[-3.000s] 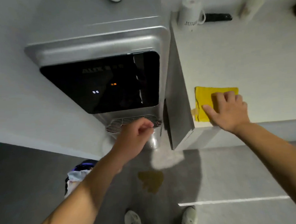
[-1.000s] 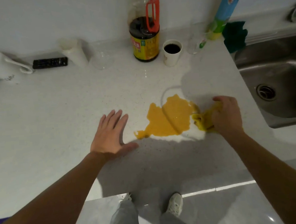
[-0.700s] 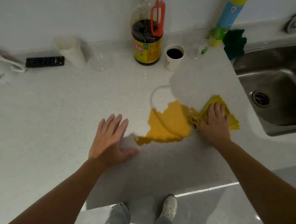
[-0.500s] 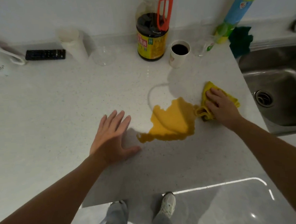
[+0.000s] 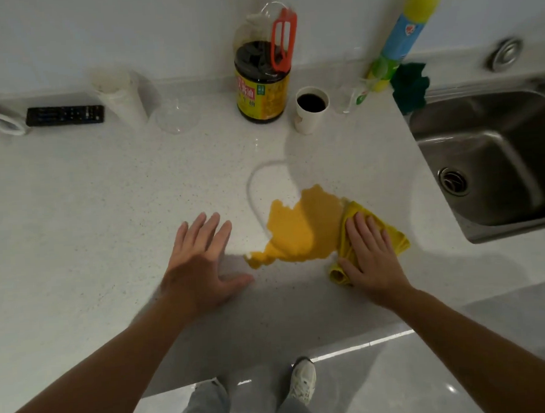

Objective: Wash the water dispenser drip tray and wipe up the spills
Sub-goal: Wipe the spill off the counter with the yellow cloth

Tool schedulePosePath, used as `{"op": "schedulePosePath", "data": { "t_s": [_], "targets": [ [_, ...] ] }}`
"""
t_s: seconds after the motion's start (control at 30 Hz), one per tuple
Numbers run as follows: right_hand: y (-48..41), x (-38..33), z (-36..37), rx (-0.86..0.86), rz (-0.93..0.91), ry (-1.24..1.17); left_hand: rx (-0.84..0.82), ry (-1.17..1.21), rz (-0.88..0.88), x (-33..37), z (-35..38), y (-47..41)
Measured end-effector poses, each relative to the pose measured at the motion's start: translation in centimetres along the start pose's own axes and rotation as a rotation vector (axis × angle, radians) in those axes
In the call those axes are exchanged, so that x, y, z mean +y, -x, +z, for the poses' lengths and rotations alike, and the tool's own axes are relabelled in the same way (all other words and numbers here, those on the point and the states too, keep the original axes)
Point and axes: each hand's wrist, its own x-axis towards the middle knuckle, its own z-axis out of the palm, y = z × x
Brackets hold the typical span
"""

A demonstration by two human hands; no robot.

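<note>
The right hand [image 5: 368,258] lies flat with straight fingers, pressing a yellow cloth [image 5: 391,234] on the counter [image 5: 74,218]. The cloth touches the right edge of the orange spill [image 5: 301,233]. The left hand [image 5: 201,265] rests flat and spread, holding nothing, just left of the spill.

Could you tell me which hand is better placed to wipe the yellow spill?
The right hand: it presses the cloth against the spill; the left hand rests bare on the counter.

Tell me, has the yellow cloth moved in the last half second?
Yes. The yellow cloth under the right hand has slid nearer the person, farther from the paper cup.
</note>
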Motion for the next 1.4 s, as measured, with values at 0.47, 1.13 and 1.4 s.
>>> {"op": "schedulePosePath", "data": {
  "t_s": [0.47, 1.13, 1.4],
  "targets": [
    [-10.1, -2.2, -4.7, 0.228, 0.148, -0.12, 0.024, -0.024, -0.004, -0.3, 0.7, -0.1],
    [-4.3, -2.5, 0.6, 0.323, -0.226, 0.131, -0.017, -0.05, 0.009, -0.3, 0.2, -0.4],
    [-6.8, -11.2, 2.2, 0.486, 0.385, 0.098, 0.042, -0.009, 0.051, -0.6, 0.5, -0.1]
  ]
}}
